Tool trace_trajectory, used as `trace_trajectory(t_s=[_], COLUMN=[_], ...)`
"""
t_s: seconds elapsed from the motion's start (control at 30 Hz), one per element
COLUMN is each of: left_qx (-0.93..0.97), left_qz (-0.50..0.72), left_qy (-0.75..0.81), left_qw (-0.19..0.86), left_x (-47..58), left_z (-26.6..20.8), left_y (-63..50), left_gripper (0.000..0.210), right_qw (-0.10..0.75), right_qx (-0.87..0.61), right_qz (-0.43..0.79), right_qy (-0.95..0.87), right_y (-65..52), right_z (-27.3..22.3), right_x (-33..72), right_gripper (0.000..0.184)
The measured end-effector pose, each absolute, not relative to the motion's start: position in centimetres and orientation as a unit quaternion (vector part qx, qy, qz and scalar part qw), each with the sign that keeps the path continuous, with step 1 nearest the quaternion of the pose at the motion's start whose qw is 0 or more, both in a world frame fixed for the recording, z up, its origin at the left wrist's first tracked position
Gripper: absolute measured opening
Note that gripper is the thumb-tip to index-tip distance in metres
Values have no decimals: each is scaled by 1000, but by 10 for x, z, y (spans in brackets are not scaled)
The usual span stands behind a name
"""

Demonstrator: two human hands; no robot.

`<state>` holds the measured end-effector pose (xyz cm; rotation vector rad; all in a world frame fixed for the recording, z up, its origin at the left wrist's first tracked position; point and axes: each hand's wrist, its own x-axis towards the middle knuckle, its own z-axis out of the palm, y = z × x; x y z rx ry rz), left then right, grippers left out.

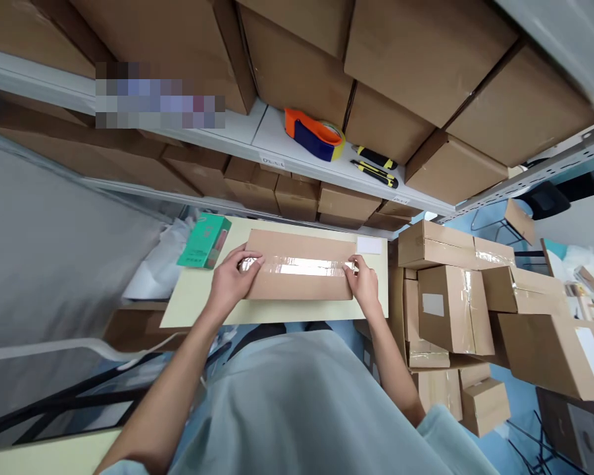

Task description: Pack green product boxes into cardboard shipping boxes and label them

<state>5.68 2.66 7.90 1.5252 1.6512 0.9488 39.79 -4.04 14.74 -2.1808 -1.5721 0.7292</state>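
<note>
A flat brown cardboard box (301, 287) lies on the pale yellow table (198, 307) in front of me. Shiny clear packing tape (304, 266) runs along the middle of its top. My left hand (231, 277) grips the box's left end, with the thumb and fingertips at the end of the tape. At the opposite end, my right hand (363, 282) holds the box in the same way, thumb on top. The far fingers of both hands are partly hidden. Beyond my left hand sits a green box (202, 239), and a white card (369, 245) lies beyond my right hand.
Above the table, a shelf (264, 135) bears an orange and blue tape dispenser (317, 135), yellow-black utility knives (376, 168) and large cartons (297, 66). Taped cartons (450, 310) are piled on the right. White wrapping material (156, 264) lies to the left.
</note>
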Motion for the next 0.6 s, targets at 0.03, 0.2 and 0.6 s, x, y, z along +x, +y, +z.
trace_trajectory(t_s=[0.03, 0.2, 0.6], left_qx=[584, 566, 549], left_qz=[369, 388, 428], left_qy=[635, 628, 596], left_qw=[346, 366, 401], left_x=[58, 63, 47], left_z=[78, 80, 97], left_y=[26, 22, 16], left_gripper=[31, 31, 16], right_qw=[181, 224, 224], right_qx=[-773, -771, -795], right_qz=[255, 282, 256], right_qy=[-551, -526, -502], right_y=[-41, -42, -53], right_z=[147, 152, 170], right_x=[397, 397, 373], right_gripper=[22, 26, 40])
